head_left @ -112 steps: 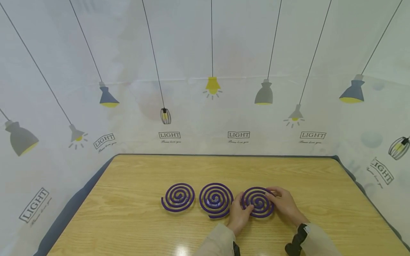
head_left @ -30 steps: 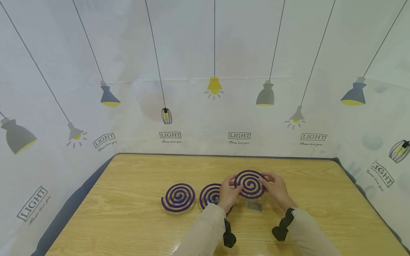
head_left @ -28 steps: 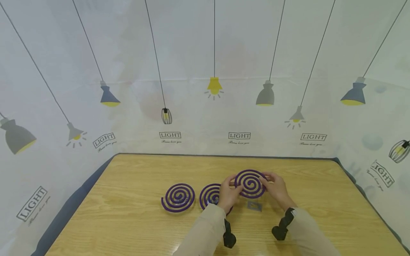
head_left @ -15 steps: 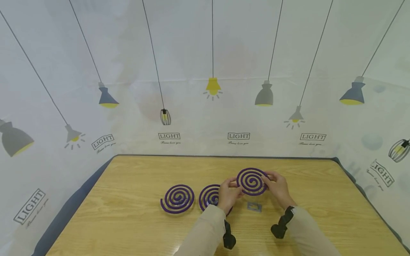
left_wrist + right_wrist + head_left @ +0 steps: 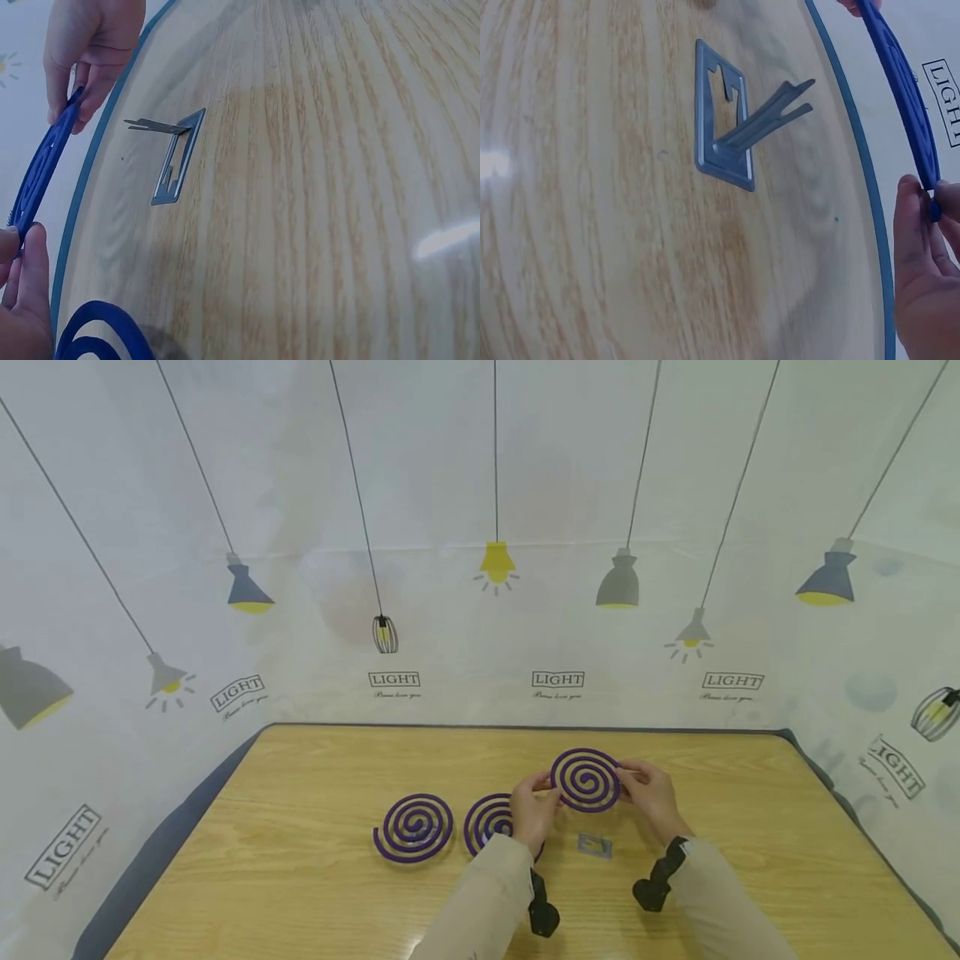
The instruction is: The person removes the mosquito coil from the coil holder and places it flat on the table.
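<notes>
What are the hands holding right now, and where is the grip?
The purple spiral coil, lifted off the table: left hand pinches its left outer rim, right hand its right outer rim.

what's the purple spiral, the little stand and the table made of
Spiral: looks like pressed matte incense material, a thin, rigid, dull purple coil; could be plastic.
Stand: thin sheet metal, grey sheen, a bent-up prong.
Table: wood-grain top, glossy glare, likely laminate.

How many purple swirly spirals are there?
3. One spiral is held up between both hands, one lies at the left on the table, and one in the middle is partly hidden behind the left hand.
</notes>
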Motion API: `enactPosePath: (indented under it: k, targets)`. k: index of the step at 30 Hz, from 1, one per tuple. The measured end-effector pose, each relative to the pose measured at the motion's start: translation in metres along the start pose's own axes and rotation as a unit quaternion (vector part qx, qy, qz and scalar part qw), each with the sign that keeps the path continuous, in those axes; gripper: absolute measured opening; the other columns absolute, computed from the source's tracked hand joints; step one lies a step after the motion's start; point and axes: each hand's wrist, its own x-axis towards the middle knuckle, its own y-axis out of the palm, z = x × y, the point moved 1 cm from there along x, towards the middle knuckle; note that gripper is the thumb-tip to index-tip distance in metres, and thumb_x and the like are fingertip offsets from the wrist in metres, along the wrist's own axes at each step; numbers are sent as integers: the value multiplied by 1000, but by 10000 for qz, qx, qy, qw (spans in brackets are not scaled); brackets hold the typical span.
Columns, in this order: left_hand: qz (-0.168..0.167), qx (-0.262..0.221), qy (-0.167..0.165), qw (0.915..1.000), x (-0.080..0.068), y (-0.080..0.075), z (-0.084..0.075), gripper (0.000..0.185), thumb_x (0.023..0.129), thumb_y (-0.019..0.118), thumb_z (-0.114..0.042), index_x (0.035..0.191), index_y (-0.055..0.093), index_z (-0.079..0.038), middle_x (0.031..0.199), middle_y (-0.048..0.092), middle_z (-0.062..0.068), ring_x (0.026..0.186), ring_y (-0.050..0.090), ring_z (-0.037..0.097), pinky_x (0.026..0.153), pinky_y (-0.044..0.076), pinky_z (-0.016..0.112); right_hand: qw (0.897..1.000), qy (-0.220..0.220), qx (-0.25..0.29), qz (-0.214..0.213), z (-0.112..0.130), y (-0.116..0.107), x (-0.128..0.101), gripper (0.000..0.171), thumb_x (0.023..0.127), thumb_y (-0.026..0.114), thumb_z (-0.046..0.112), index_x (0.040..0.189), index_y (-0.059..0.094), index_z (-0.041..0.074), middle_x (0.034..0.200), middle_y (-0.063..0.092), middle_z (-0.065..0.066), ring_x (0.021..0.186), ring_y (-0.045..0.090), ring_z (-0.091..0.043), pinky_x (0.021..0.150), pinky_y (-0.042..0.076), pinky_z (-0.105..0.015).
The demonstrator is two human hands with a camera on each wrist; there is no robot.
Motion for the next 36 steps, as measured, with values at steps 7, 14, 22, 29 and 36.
enactPosePath:
  k: [7,14,22,29,36]
  targets:
    - [-101,18,156,9998,1,0,-1,29,76,58,11,105,59,9,86,60,13,68,62,32,61,54,36,9994,-40,-324,-108,-5,1,3,31,87,55,10,111,53,-10,99,60,-20,70,56,-6,69,53,-28]
    - [-68,111,419,9990,4,2,1,26,75,60,10,100,61,9,83,60,16,65,63,25,56,54,31,9959,14,-886,-167,-10,-2,7,32,87,55,15,111,56,-6,105,58,-22,76,55,-11,67,50,-24]
    - [-325,581,457,9967,6,1,-3,21,72,63,8,94,64,7,82,63,13,64,60,15,51,50,20,9976,36,-692,-62,-11,-1,5,29,85,56,10,107,55,-10,97,61,-20,72,58,-16,65,52,-32]
    - [-348,986,544,9930,8,-1,-6,20,72,64,6,92,65,4,84,65,11,70,60,16,61,50,20,9982,12,-591,-55,-12,1,6,27,85,56,6,106,55,-11,95,61,-21,72,59,-18,64,53,-31]
    - [-134,1192,217,9925,7,-4,-1,19,76,63,0,95,65,3,91,63,10,76,59,16,63,50,21,9988,-70,-477,78,-17,1,6,27,84,55,1,106,53,-15,93,61,-22,69,59,-14,62,53,-30]
